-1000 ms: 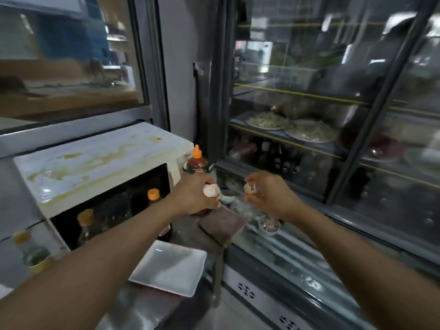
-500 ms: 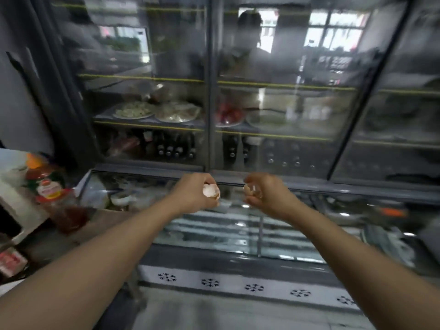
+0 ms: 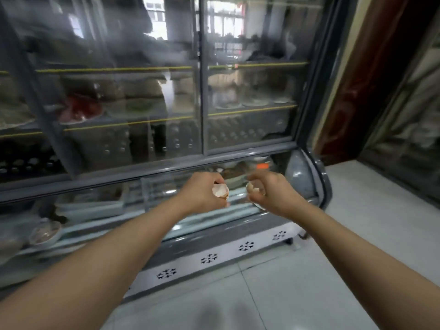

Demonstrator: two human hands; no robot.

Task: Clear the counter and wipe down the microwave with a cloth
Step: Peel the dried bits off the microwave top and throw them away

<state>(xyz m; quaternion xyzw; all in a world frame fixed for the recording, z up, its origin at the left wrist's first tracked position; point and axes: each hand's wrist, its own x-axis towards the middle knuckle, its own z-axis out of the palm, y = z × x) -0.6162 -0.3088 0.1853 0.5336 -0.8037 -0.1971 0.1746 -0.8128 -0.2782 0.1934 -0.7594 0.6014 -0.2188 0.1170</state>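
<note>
Presently held: two pieces of what looks like broken eggshell, thin, pale and jagged-edged, though blur leaves this uncertain. Left hand point(image 3: 202, 194), fingers curled round one eggshell half point(image 3: 220, 190), cup-shaped, hollow facing out. Right hand point(image 3: 269, 192), fingers pinching the other shell piece point(image 3: 254, 188). Both hands near each other, apart, raised before a glass-fronted display cabinet point(image 3: 202, 148), grey-framed, with yellow-edged shelves bearing plates. Below: pale glossy floor tiles point(image 3: 309, 294). Microwave and counter lie outside the view.

Blurred dishes point(image 3: 78, 110) behind reflective cabinet glass point(image 3: 133, 96); both forearms cut off below.
</note>
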